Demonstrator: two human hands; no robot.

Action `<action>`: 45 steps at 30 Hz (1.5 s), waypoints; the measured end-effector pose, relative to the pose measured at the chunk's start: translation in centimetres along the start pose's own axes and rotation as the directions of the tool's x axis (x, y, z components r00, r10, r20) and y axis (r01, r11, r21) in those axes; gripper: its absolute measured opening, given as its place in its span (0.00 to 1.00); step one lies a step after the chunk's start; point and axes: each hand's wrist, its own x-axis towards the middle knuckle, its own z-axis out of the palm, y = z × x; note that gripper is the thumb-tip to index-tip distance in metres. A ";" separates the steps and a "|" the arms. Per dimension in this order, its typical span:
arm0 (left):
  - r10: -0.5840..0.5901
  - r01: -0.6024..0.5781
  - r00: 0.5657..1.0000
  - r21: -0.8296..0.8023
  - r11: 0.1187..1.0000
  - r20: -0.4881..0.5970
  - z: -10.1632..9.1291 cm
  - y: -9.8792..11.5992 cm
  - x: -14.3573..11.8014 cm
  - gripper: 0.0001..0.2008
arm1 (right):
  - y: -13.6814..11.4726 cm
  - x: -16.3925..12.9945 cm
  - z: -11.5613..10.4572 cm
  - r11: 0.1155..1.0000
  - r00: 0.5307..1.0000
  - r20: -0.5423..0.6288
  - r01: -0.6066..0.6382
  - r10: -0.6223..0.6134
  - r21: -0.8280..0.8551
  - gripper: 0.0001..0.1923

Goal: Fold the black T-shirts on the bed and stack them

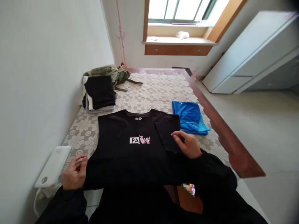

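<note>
Black T-shirt (140, 161) face-up on table (154, 93), left hand (75, 174) at its eight o'clock, right hand (190, 145) at three, fingers (179, 133) curled, grip not discernible

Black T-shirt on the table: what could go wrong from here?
The black T-shirt has a sleeve folded inward beside the right hand; a tug might pull it loose.
That hand is also close to the blue cloth and could knock it askew.
The left hand is beside a white device and might bump it.
</note>
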 end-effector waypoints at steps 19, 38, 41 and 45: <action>-0.001 0.031 0.983 -0.159 0.987 0.184 -0.2 -0.6 0.7 0.16 | 4.2 0.2 3.7 0.979 0.977 0.105 -0.191 0.184 0.065 0.23; -0.073 0.107 0.949 -0.094 0.990 0.306 -1.2 -1.0 1.7 0.17 | 4.3 -0.1 5.0 0.971 0.998 0.046 -0.029 0.041 -0.238 0.22; -0.116 0.145 0.940 -0.069 0.987 0.322 -1.5 -0.6 1.3 0.18 | 3.4 -0.4 5.0 0.953 0.999 0.050 0.006 0.010 -0.302 0.19; -0.161 0.178 0.951 -0.042 0.983 0.265 -1.5 -1.2 -0.4 0.23 | 1.9 -4.2 4.4 0.941 0.999 -0.008 0.028 -0.033 -0.338 0.18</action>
